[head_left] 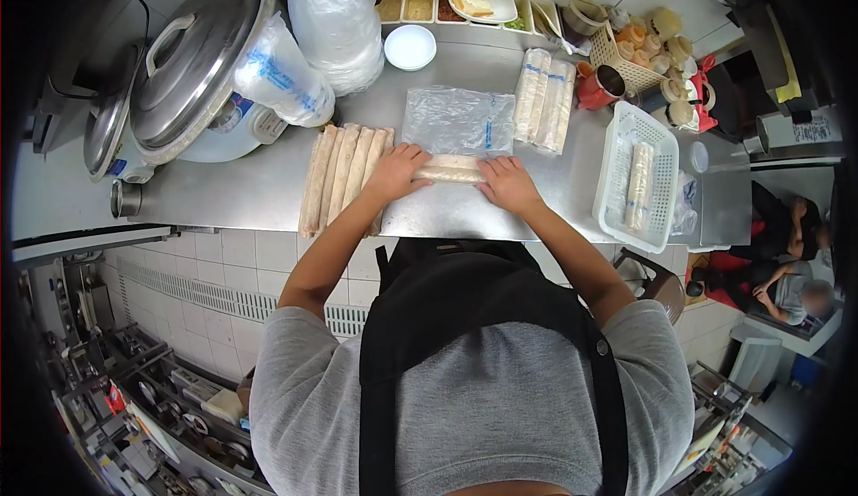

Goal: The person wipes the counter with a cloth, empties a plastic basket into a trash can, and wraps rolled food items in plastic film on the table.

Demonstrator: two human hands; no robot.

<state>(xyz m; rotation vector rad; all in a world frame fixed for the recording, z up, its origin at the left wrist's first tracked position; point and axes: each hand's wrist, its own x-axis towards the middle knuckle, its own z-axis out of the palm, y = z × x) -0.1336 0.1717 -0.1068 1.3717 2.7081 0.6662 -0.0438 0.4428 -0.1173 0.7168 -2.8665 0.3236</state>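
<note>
My left hand (398, 173) and my right hand (509, 185) grip the two ends of a pair of long, pale, speckled food rolls (450, 168), laid crosswise in front of me. The rolls lie along the near edge of a flat clear plastic bag (458, 119) with blue print. Both hands have their fingers curled over the top, thumbs on the near side. Left of my left hand, several similar unwrapped rolls (338, 170) lie side by side, partly behind my forearm. Beyond my right hand, plastic-wrapped rolls (544, 98) rest on the metal counter (429, 210).
A white plastic basket (604, 188) at the right holds one wrapped roll. Large lidded metal pots (201, 49) and bulky plastic bags (335, 22) stand at the left. A white bowl (410, 47), ingredient trays (418, 3) and a red cup (597, 89) line the back. Two people sit far right.
</note>
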